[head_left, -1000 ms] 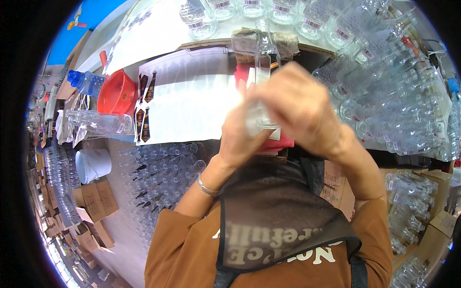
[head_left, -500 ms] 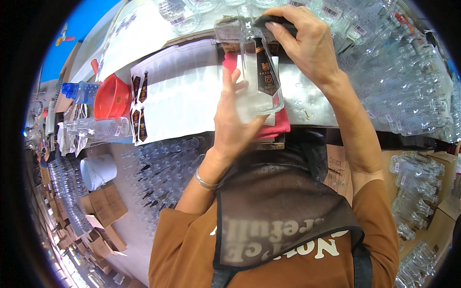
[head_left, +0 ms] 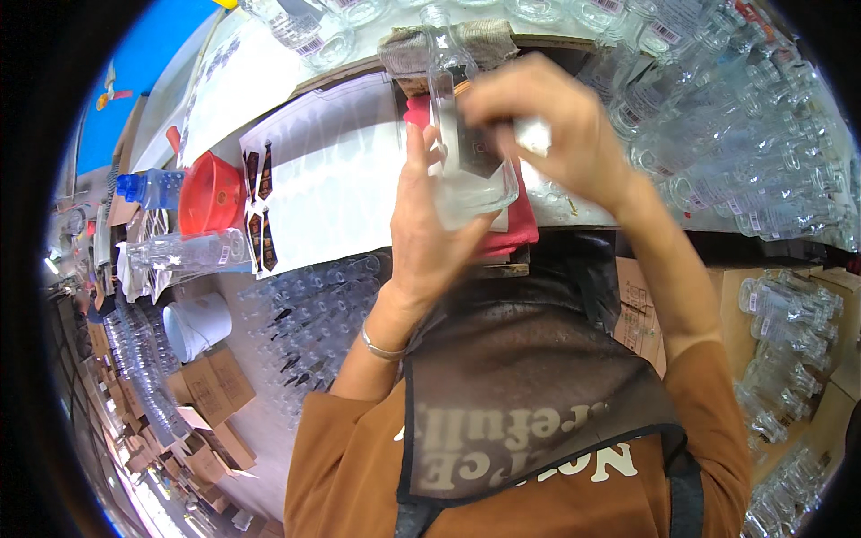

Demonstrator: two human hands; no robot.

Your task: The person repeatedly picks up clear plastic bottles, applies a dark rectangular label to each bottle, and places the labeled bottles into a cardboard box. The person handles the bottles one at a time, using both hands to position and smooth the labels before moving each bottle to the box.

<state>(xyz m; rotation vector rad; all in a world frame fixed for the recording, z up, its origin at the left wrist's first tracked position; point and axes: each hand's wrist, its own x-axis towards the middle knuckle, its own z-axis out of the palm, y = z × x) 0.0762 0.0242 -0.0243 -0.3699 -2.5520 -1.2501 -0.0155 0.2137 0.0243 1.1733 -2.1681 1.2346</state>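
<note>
A clear glass bottle (head_left: 462,134) with a dark label is held upright above the near edge of the white worktable (head_left: 332,179). The bottle's lower body is cupped from the left by the left hand (head_left: 430,224), whose fingers are closed around the glass. The upper front of the bottle is covered by the right hand (head_left: 547,130), with fingers curled against the label; a small pale object is seen at its fingertips, too blurred to be identified. A folded red cloth (head_left: 516,224) is seen on the table directly behind and below the bottle, and a grey rag (head_left: 489,38) lies past the bottle's neck towards the far edge. A sheet of dark labels (head_left: 260,202) is laid near the left edge of the table, with a red bowl (head_left: 211,193) just beside it. Rows of empty glass bottles (head_left: 717,134) are crowded along the right side of the table. Cardboard boxes (head_left: 215,394) and a white bucket (head_left: 197,323) are seen on the floor at the left.
</note>
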